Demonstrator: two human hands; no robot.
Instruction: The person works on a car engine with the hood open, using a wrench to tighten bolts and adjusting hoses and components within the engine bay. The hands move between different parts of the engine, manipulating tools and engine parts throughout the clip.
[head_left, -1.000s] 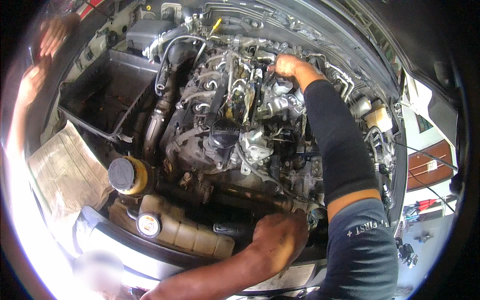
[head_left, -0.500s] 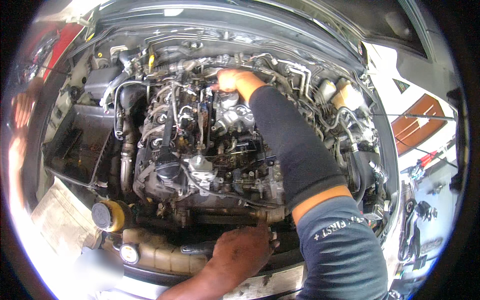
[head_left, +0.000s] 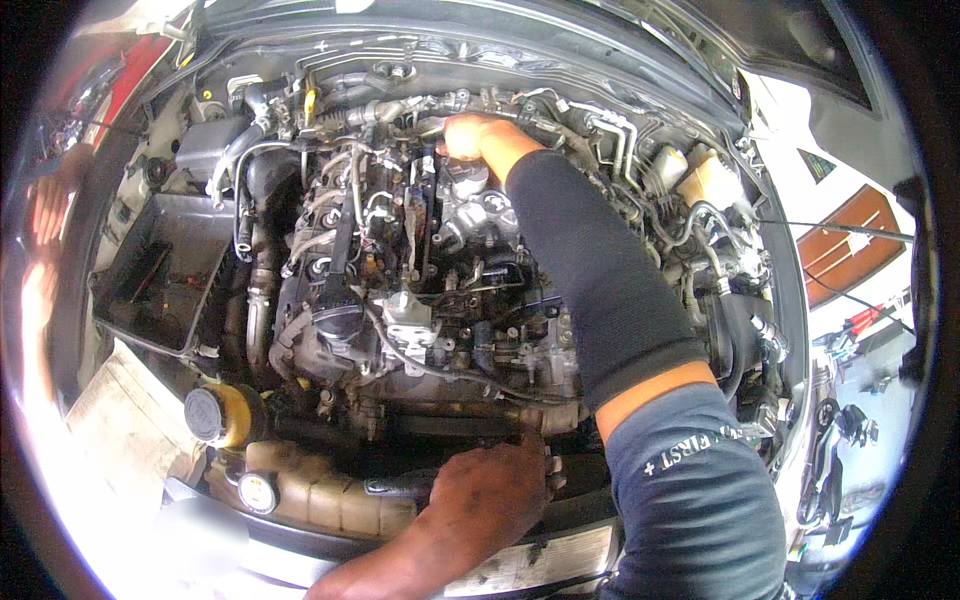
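1. Engine (head_left: 425, 255) and arms have slid leftward in view since a second ago; both hands keep to about the same spots.
2. Fingers of the right hand (head_left: 472, 137) are curled down at the engine's rear, against its metalwork; I cannot tell whether they are clamped on a part.
3. Fingers of the left hand (head_left: 490, 490) are bent, just ahead of the engine's front; what they close on, if anything, is hidden from me.
4. Between the hands lies the engine, filling the middle of the bay, with a black cap (head_left: 340, 316) and a silver bracket (head_left: 407, 322) side by side toward its front.
5. A black sleeve (head_left: 595, 270) covers much of the right forearm, which crosses above the engine's right side.
6. Left of the left hand sits the tan tank (head_left: 335, 497) with its white cap (head_left: 257, 492); the yellow tank (head_left: 238, 415) stands just behind.
7. Farther left are a creased paper (head_left: 135, 425) and an open black box (head_left: 140, 328).
8. Another person's hands (head_left: 48, 212) show at the far left edge.
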